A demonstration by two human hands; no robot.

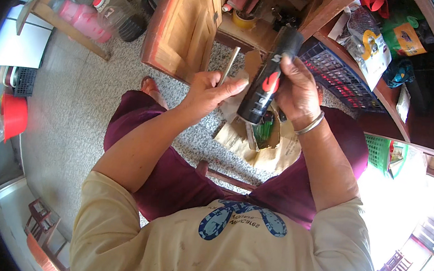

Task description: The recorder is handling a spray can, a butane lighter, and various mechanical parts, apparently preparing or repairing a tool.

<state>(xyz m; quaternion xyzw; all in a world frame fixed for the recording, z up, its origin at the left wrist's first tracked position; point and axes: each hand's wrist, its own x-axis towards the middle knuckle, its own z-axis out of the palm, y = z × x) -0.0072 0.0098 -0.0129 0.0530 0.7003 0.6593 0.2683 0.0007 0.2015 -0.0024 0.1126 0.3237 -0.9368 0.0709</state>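
My right hand (299,94) grips a black cylindrical can (264,90) with a red mark on its side. The can is tilted, and its dark upper end points away from me. In my left hand (205,94) a thin, pale stick (230,63) stands up between thumb and fingers; the fingers are closed around its lower end. My left thumb reaches close to the can, and I cannot tell whether it touches. Below the can, between my knees, a torn cardboard box (275,136) holds something of green glass (264,129). Brown paper (262,159) lies under the box.
Ahead, a wooden cabinet door (183,26) hangs open beside a shelf with a yellow pot (244,20). To the right are a dark plastic crate (339,77), a shelf of packets (366,45) and a green basket (377,151). Pink bottles (86,20) and a red bucket (14,116) stand left.
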